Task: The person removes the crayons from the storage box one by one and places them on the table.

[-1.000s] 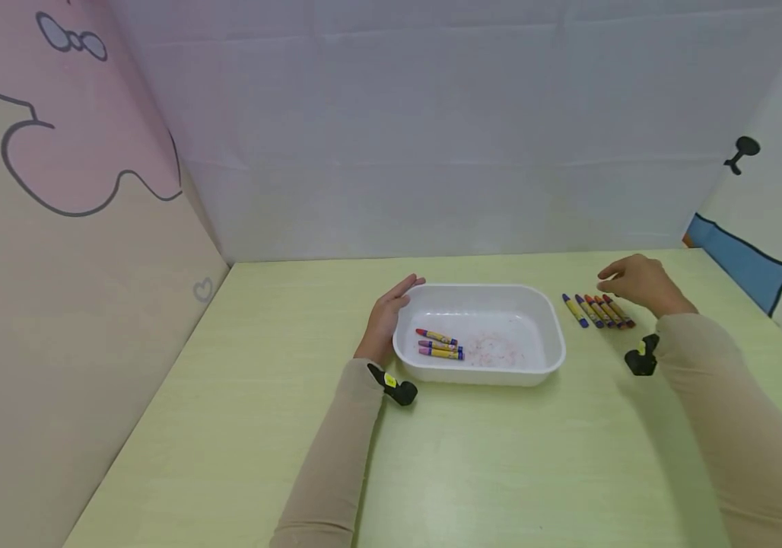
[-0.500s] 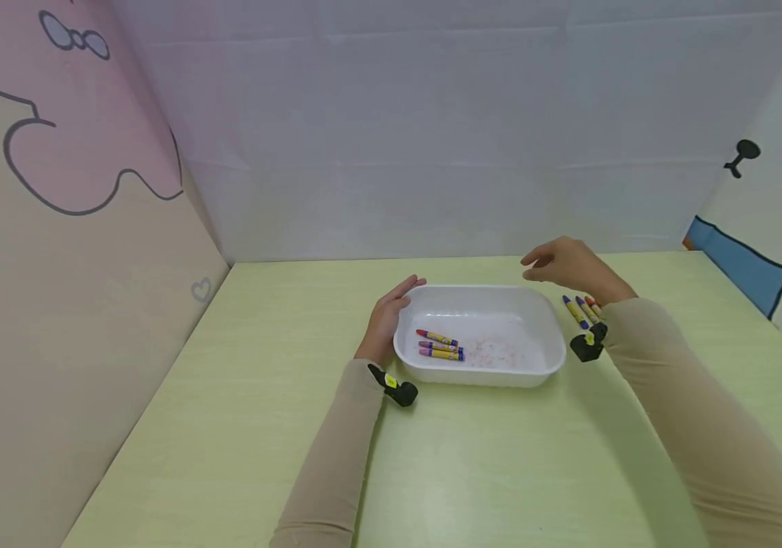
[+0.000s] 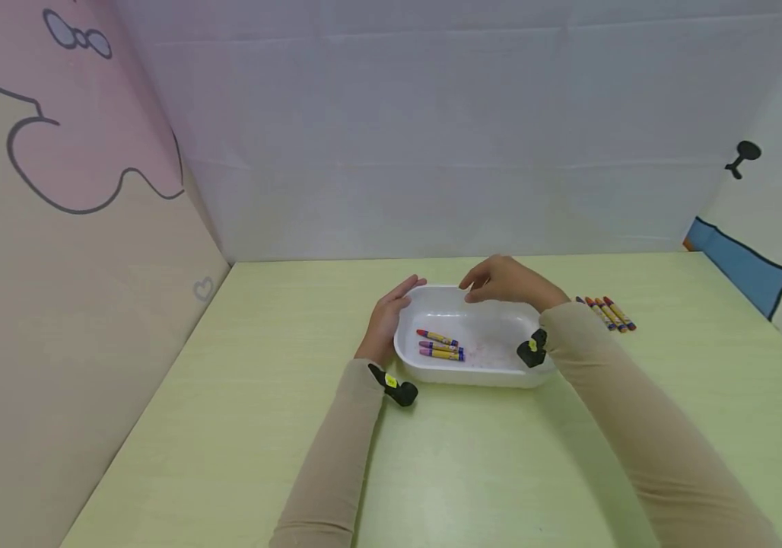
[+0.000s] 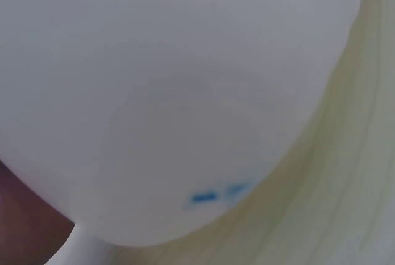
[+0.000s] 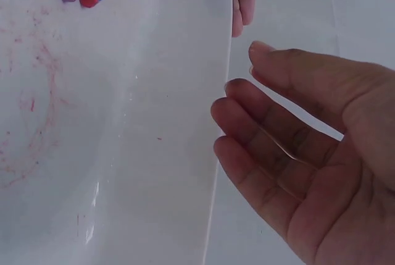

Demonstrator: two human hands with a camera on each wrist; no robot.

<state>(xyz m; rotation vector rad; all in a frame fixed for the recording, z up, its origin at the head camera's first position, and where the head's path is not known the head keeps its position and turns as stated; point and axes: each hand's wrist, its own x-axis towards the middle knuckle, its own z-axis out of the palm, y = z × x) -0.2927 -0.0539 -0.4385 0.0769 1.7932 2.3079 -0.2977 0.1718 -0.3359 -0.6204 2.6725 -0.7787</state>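
My left hand (image 3: 384,323) holds the left end of a white plastic tray (image 3: 476,377), its thumb at the rim and its fingers along the outer wall. Inside the tray, three crayons in yellow wrappers (image 3: 440,354) lie side by side at the left, one red and two pinkish-purple. Over the tray's far rim hovers my right hand (image 3: 510,280); the right wrist view shows its fingers (image 5: 247,166) loosely bent with nothing between them. In the left wrist view, the tray's pale outer wall (image 4: 185,92) fills most of the picture, with two blue marks low on it.
A row of several crayons (image 3: 617,313) lies on the table right of the tray, partly hidden by the right sleeve (image 3: 589,342). The pale green table (image 3: 281,396) meets a white back wall (image 3: 377,152). Reddish smears (image 5: 49,86) mark the tray's floor.
My right hand has moved left from above the crayon row to the tray's far rim. The left hand, the tray and its three crayons stay where they were.
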